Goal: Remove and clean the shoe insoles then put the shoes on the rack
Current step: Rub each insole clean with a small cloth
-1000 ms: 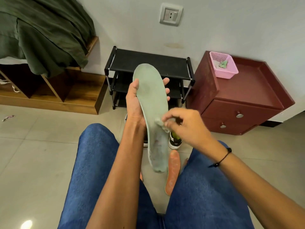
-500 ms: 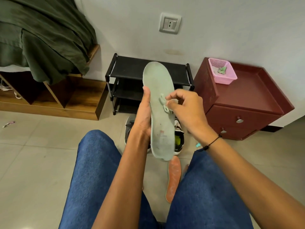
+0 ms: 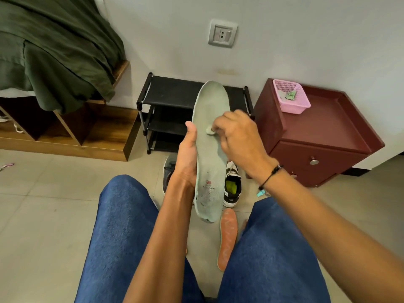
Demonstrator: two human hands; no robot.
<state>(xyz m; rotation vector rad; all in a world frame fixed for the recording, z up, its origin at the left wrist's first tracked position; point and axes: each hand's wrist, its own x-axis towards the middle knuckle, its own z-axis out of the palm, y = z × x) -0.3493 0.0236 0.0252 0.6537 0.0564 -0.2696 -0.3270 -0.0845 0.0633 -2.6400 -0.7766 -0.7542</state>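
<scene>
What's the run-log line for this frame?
step: wiping insole | left hand: holds green insole | right hand: presses wipe on it | rack: no shoes visible

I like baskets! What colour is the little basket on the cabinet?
Pink. The head view shows the basket best.

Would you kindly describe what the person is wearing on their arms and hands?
Both forearms are bare, with no sleeves or gloves in view. The right hand has a thin black cord bracelet at the wrist. The left hand wears nothing that shows.
</scene>
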